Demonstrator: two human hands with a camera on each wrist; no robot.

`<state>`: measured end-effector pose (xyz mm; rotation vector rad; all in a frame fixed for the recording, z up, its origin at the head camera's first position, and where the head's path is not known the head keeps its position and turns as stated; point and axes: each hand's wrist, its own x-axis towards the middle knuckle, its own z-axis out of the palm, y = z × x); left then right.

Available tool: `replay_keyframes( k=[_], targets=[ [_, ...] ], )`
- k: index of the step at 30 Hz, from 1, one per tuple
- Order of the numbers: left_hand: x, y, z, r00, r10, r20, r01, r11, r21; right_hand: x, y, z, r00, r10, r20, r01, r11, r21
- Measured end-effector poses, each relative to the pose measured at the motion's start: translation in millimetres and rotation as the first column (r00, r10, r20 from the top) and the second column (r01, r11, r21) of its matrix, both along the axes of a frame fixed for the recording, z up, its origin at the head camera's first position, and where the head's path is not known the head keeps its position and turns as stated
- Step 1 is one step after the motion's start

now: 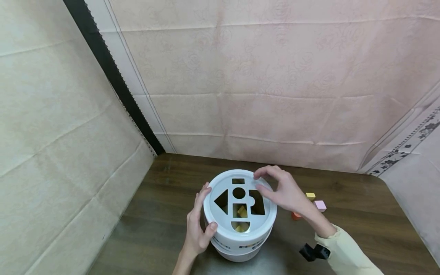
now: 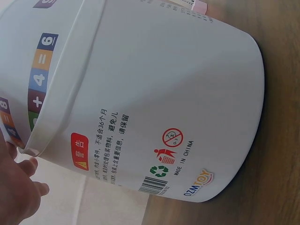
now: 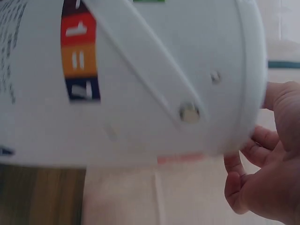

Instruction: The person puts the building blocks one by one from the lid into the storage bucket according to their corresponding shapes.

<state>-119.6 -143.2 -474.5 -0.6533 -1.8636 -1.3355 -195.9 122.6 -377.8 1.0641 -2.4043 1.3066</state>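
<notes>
right of the bucket, a yellow block [image 1: 311, 196] and a pink block [image 1: 320, 206] sit on the wooden table [image 1: 148, 233], plus a red piece [image 1: 296, 216] half hidden by the right wrist. side print reads "ozmtoy", "made in china", a red 警告 label [image 2: 79, 151] and "4 = 6". the white bucket [image 2: 164, 84] stands on the table, yellow pieces [image 1: 242, 211] showing through its lid [image 1: 221, 223]. left hand [image 1: 198, 229] grips bucket and rim; right hand [image 1: 283, 191] hovers loosely over the lid, thumb and fingers apart, nothing visible in it; can't tell if it touches.
</notes>
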Motion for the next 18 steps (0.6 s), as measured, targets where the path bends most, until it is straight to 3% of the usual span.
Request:
replay_keyframes(
  k=[7, 18],
  targets=[
    [-0.1, 1, 0.5, 1.000, -0.004, -0.005, 0.004, 1.000, -0.004, 1.0, 52, -9.5, 0.983, -0.182, 0.009, 0.182, 0.983, -0.012],
    [0.9, 2, 1.0, 1.000, 0.000, 0.010, 0.000, 1.000, 0.003, 3.2, 129, -41.4, 0.939, -0.342, 0.036, 0.343, 0.939, -0.017]
  ],
)
